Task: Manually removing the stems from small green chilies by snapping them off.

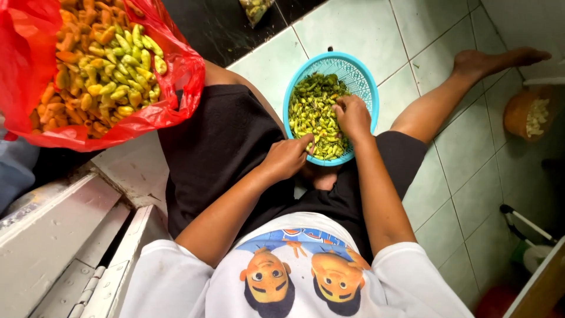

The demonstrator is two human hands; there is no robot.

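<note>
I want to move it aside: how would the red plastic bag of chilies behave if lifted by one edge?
The red bag looks thin and crumpled, so probably floppy. It lies open and heaped with chilies, so they would likely spill out.

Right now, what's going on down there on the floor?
A person sits on a tiled floor with a turquoise colander of green chilli peppers between the legs. The right hand rests in the pile, and the left hand pinches at its near edge. A red plastic bag of yellow and orange peppers sits open on the left.
</note>
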